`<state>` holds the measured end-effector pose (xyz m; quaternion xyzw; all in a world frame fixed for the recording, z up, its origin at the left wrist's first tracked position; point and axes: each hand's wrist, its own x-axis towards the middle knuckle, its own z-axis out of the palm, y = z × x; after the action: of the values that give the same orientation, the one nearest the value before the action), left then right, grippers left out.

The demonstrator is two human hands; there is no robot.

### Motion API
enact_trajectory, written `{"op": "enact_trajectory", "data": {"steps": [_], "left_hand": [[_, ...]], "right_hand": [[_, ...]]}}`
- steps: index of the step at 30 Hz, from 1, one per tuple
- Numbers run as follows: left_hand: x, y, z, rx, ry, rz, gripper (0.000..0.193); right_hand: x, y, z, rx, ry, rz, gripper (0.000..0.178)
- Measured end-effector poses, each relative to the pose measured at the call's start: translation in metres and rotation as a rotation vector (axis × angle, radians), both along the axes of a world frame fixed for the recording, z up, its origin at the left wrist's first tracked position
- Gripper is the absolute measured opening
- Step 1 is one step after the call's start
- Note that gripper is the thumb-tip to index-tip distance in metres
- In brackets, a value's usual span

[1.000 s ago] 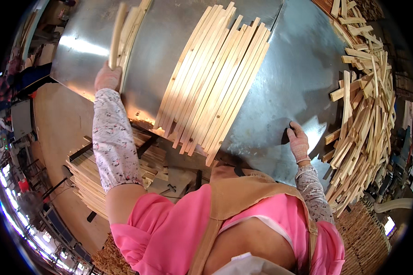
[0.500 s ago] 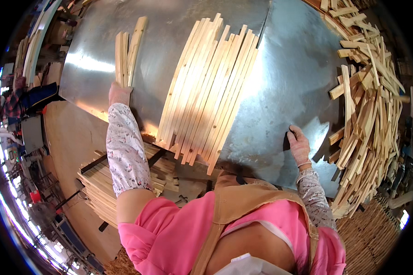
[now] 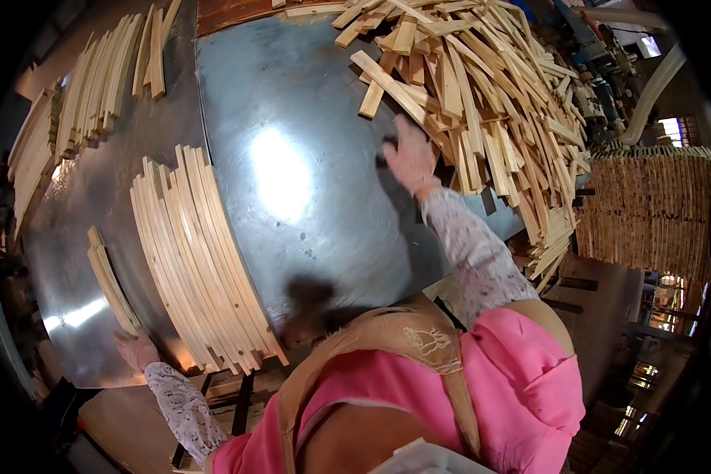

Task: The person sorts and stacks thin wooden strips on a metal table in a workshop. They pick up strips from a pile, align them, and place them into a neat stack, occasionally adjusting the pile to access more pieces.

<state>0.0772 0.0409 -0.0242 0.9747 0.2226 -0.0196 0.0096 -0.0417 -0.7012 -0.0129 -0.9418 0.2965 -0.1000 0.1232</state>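
Observation:
My right hand reaches over the metal tabletop with its fingers apart and nothing in them. Just beyond its fingertips a long wooden strip juts out of the heap of loose wooden strips. At the near left, my left hand is at the near end of a small bunch of strips lying on the metal. Its fingers look spread beside the strip ends, not wrapped round them. Between my hands lies a wide row of strips, side by side, with uneven ends overhanging the near table edge.
The metal tabletop has a seam left of its middle. More rows of strips lie at the far left. Past the heap stands a tall stack of thin wood. Machinery and a pale hose are at the far right.
The view has swung right. My right hand has moved from the near part of the table up to the heap's edge. My left hand has loosened at the small bunch, which lies beside the row.

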Motion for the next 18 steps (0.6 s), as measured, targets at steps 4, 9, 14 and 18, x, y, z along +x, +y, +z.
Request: {"op": "enact_trajectory", "data": {"steps": [4, 9, 14, 18], "left_hand": [[0.031, -0.132, 0.011, -1.231, -0.3, 0.021, 0.07], [-0.016, -0.398, 0.065, -0.179, -0.283, -1.197, 0.071], [-0.004, -0.48, 0.112, 0.064, 0.566, -1.094, 0.058], [-0.008, -0.387, 0.11, 0.174, 0.347, -0.729, 0.056]], "right_hand": [[0.002, -0.128, -0.087, -0.364, -0.124, -0.205, 0.057], [0.003, -0.044, -0.012, -0.077, 0.054, 0.39, 0.051], [0.007, 0.029, 0.027, -0.02, -0.356, 0.877, 0.046], [0.036, -0.016, -0.042, 0.304, -0.6, 0.147, 0.04]]}}
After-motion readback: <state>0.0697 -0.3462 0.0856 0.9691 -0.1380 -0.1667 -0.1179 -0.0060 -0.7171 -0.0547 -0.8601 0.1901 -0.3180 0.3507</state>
